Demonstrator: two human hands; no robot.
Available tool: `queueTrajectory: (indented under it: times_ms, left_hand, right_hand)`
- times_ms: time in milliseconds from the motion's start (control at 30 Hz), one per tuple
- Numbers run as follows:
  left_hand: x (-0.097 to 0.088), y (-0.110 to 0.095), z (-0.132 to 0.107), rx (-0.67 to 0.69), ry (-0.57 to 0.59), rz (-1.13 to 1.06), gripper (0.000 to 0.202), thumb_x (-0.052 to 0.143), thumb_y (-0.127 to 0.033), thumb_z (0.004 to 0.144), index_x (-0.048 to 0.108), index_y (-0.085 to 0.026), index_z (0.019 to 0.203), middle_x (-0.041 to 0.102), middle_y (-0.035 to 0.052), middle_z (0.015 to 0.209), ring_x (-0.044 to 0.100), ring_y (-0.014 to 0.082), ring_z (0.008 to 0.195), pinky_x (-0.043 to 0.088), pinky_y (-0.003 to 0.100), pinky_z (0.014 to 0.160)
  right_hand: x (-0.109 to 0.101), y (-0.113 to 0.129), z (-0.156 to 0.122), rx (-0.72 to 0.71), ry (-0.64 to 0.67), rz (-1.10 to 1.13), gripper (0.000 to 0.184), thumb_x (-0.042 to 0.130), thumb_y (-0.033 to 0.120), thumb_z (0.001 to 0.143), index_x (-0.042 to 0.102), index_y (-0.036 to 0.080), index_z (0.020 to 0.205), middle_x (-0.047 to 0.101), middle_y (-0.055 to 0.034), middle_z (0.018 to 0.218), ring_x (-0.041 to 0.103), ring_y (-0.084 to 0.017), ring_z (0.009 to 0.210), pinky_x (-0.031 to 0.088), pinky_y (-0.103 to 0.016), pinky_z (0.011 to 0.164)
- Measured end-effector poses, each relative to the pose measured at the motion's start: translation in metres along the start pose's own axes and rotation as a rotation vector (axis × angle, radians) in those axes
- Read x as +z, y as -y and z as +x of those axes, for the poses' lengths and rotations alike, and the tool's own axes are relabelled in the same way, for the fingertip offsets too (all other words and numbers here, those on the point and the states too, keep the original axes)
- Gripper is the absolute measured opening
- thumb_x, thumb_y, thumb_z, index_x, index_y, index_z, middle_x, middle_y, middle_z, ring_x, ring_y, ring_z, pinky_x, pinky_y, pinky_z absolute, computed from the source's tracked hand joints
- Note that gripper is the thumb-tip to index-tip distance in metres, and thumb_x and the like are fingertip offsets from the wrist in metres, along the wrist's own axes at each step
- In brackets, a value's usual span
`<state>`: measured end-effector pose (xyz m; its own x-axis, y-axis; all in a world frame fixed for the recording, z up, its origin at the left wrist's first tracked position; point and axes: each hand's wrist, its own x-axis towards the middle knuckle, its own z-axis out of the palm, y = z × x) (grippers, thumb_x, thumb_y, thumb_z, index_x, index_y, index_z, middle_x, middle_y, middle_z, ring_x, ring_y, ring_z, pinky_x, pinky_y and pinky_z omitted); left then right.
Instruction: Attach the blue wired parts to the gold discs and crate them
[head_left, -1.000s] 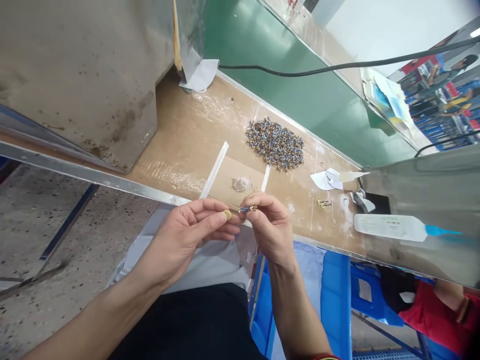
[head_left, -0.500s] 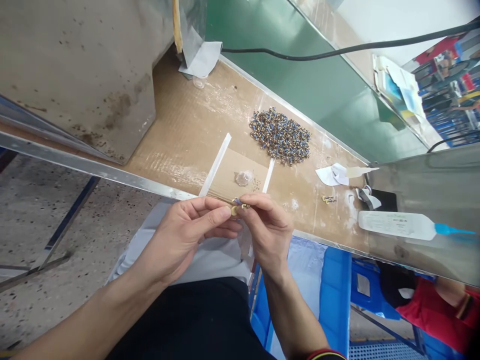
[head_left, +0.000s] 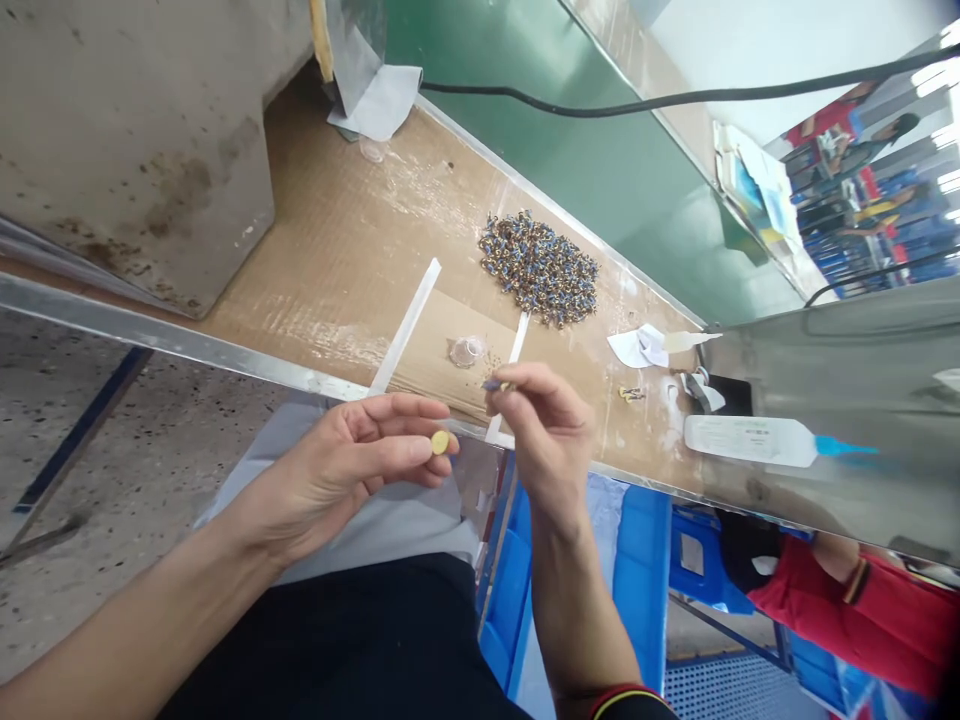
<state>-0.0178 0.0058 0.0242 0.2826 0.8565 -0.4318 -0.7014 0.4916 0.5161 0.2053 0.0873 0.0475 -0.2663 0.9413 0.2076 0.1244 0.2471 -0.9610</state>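
Between the thumb and fingers of my left hand (head_left: 375, 450) is a small round yellow disc (head_left: 440, 442), its flat face showing. My right hand (head_left: 544, 420) pinches a small blue and gold part (head_left: 495, 385), apart from the disc. Past my hands, a small clear dish (head_left: 468, 351) sits on a cardboard sheet (head_left: 427, 365), with tiny specks scattered beside it. Farther back lies a heap of small blue and gold parts (head_left: 540, 268). A few yellow-ended pieces (head_left: 631, 395) lie to the right on the bench.
A white bottle with a blue nozzle (head_left: 750, 441) lies on the right, near a paper scrap (head_left: 637, 347). A stained metal housing (head_left: 135, 150) stands at the left. Blue bins (head_left: 637, 590) are below the bench edge. A person in red (head_left: 832, 610) sits at the lower right.
My hands have moved apart. The yellow disc stays in my left hand, while the blue and gold part has gone away from it in my right hand. The view has shifted slightly.
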Motion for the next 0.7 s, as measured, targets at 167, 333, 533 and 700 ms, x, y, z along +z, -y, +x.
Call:
queueTrajectory:
  times_ms: [167,333,533,700]
  left_hand:
    - [-0.011,-0.003,0.013,0.111,-0.063,0.020,0.022,0.113,-0.029,0.084,0.101,-0.024,0.102,0.096,0.0057,0.100,0.090,0.0163,0.083,0.074,0.019,0.087]
    - [-0.010,-0.006,0.023,0.221,-0.152,0.058,0.023,0.113,-0.031,0.081,0.100,-0.024,0.099,0.095,0.0057,0.093,0.090,0.0181,0.082,0.075,0.022,0.084]
    - [0.000,-0.001,0.025,0.280,-0.230,0.046,0.029,0.117,-0.035,0.077,0.100,-0.023,0.097,0.094,0.0052,0.089,0.091,0.0178,0.081,0.073,0.021,0.086]
    - [-0.001,0.002,0.025,0.288,-0.227,0.052,0.029,0.116,-0.037,0.080,0.099,-0.024,0.099,0.094,0.0040,0.090,0.091,0.0187,0.083,0.074,0.023,0.087]
  right_hand:
    - [-0.015,-0.023,0.025,-0.082,-0.043,-0.244,0.010,0.083,0.031,0.114,0.090,0.031,0.121,0.086,-0.0015,0.112,0.081,-0.020,0.101,0.066,-0.037,0.091]
    - [-0.016,-0.033,0.039,-0.220,0.016,-0.476,0.014,0.074,0.034,0.120,0.087,0.029,0.123,0.083,-0.0039,0.117,0.079,-0.022,0.109,0.067,-0.039,0.095]
    - [-0.011,-0.048,0.040,-0.351,-0.023,-0.542,0.014,0.071,0.029,0.120,0.086,0.029,0.123,0.080,-0.0054,0.121,0.078,-0.024,0.118,0.067,-0.042,0.102]
    - [-0.009,-0.059,0.037,-0.394,-0.063,-0.565,0.017,0.066,0.029,0.123,0.083,0.030,0.127,0.079,-0.0063,0.128,0.077,-0.025,0.126,0.064,-0.047,0.112]
